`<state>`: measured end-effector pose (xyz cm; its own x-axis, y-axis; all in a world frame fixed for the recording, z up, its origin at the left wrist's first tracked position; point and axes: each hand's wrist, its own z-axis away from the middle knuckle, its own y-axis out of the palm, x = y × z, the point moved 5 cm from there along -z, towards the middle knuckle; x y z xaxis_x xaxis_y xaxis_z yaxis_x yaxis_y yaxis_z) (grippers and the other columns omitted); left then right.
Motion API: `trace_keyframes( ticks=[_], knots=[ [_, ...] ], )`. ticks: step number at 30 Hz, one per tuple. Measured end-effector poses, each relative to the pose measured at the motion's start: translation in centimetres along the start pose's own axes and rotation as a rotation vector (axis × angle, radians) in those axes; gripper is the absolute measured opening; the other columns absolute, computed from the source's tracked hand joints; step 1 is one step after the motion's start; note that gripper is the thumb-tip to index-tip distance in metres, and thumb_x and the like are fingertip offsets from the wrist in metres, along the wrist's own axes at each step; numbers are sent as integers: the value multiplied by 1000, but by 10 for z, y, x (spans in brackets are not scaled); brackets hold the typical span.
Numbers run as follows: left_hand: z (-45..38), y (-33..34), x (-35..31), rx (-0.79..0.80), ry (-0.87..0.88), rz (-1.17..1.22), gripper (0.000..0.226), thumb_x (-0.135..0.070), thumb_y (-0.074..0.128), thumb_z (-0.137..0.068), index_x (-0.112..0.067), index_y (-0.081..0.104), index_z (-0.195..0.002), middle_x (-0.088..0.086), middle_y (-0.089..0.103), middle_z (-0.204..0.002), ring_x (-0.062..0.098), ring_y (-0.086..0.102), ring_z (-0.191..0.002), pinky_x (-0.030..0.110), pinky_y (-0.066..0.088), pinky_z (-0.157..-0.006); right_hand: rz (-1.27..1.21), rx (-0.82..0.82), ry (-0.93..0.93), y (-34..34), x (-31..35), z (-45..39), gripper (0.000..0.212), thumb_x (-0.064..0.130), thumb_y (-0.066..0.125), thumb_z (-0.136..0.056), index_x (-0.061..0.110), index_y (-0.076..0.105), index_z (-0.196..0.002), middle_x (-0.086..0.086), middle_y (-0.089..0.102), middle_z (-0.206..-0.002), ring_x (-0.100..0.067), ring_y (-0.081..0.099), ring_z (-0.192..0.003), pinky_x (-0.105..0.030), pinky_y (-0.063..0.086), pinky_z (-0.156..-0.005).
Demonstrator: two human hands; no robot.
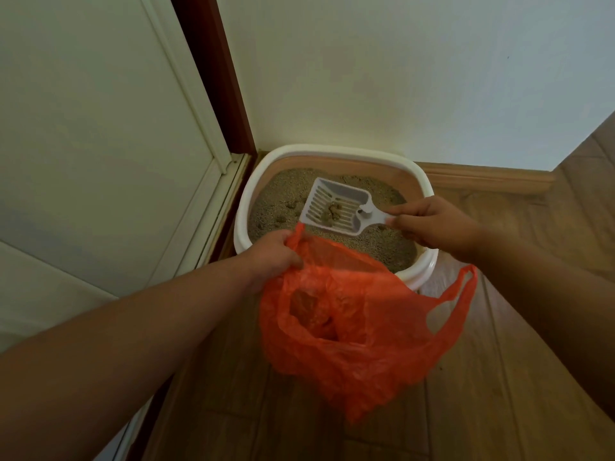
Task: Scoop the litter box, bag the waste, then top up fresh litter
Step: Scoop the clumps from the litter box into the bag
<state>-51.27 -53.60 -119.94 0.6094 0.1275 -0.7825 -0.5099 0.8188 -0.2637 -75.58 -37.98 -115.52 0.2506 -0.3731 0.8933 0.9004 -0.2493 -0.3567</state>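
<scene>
- The wooden floor (499, 377) runs under everything, meeting a white wall (399, 78) with a wooden skirting board (482, 178) at its foot; a white door (100, 144) with a dark red-brown frame edge (216, 78) stands to the left.
- The litter box (256, 181), white-rimmed with a peach inner wall, sits on the floor in the corner, close against the wall and just beside the door frame.
- Grey-brown litter (376, 244) fills the box, its surface uneven, with a few darker lumps near the left side.
- The orange plastic bag (359, 327) hangs in front of the box, its mouth pulled open toward the box's near rim; dark clumps show through the plastic at its bottom, and one handle loop droops free on the right.
- The left hand (273, 254) grips the bag's upper left edge, fingers curled round the bunched plastic.
- The right hand (432, 224) pinches the scoop's handle between thumb and fingers.
- The white slotted scoop (336, 204) is held over the litter, just above the bag's mouth, roughly level.
- A few brownish waste clumps (332, 210) lie in the scoop's tray.
</scene>
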Motion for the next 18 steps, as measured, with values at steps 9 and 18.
trace_keyframes(
  ticks=[9, 18],
  knots=[
    [-5, -2, 8, 56, -32, 204, 57, 19, 53, -85, -14, 70, -128, 19, 76, -117, 35, 75, -105, 50, 61, -92, 480, 328, -125, 15, 9, 8, 27, 29, 68, -97, 32, 74, -122, -4, 78, -100, -25, 73, -93, -48, 56, -91],
    [-9, -5, 9, -6, -53, 269, 61, 14, 44, -83, -20, 73, -125, 16, 71, -117, 35, 71, -90, 42, 58, -76, 848, 448, -197, 39, 43, 12, 32, 33, 62, -99, 39, 69, -129, 14, 77, -103, -5, 69, -90, -35, 55, -88]
  ],
)
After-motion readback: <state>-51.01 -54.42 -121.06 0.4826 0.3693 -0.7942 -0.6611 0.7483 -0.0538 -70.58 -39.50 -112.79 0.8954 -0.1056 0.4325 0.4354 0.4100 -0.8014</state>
